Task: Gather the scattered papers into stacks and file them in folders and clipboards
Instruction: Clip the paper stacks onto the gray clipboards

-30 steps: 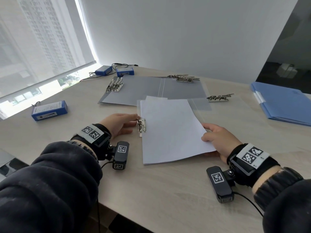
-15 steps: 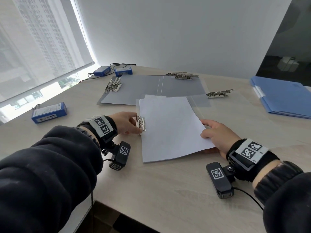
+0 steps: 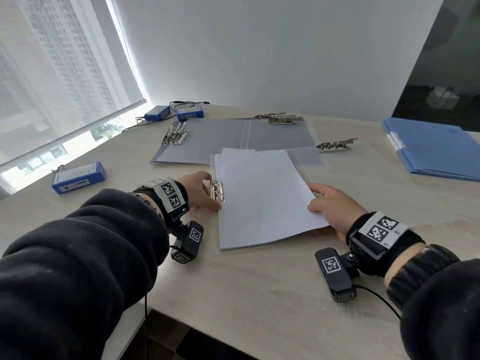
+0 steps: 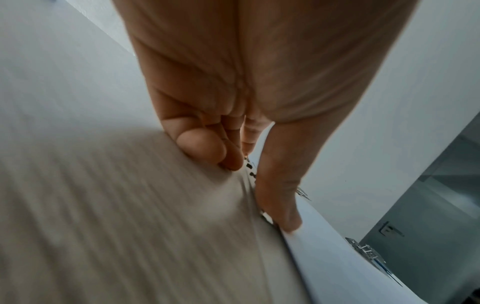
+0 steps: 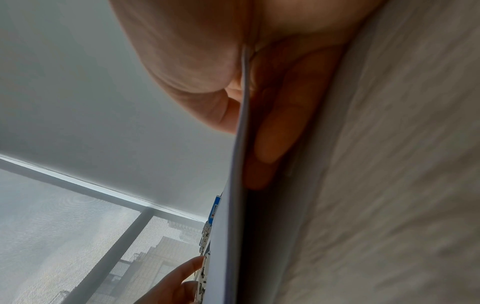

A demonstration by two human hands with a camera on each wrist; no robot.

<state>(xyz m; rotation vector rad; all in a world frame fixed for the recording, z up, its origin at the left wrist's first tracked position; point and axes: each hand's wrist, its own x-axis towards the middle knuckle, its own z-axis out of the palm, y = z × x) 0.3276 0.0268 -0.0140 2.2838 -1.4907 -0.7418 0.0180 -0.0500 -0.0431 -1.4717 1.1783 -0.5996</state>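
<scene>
The paper stack [image 3: 265, 196] is lying on a clear clipboard [image 3: 309, 157] near the desk's [image 3: 259, 294] front edge, long axis running away from the person. The left hand [image 3: 200, 189] is pinching the metal clip [image 3: 217, 190] at the stack's left edge (the nearer hand to it). The right hand [image 3: 335, 206] is gripping the stack's right edge, thumb above and fingers [image 5: 275, 144] beneath, lifting it slightly.

sleeves [image 3: 78, 255]: dark, both arms wearing them | wrist bands [image 3: 381, 229]: black straps carrying white panels printed with black square markers | wrist cameras [image 3: 335, 274]: small black boxes showing a white square marker, hanging under each wrist | cable [image 3: 381, 300]: thin, black, trailing from the right unit
</scene>
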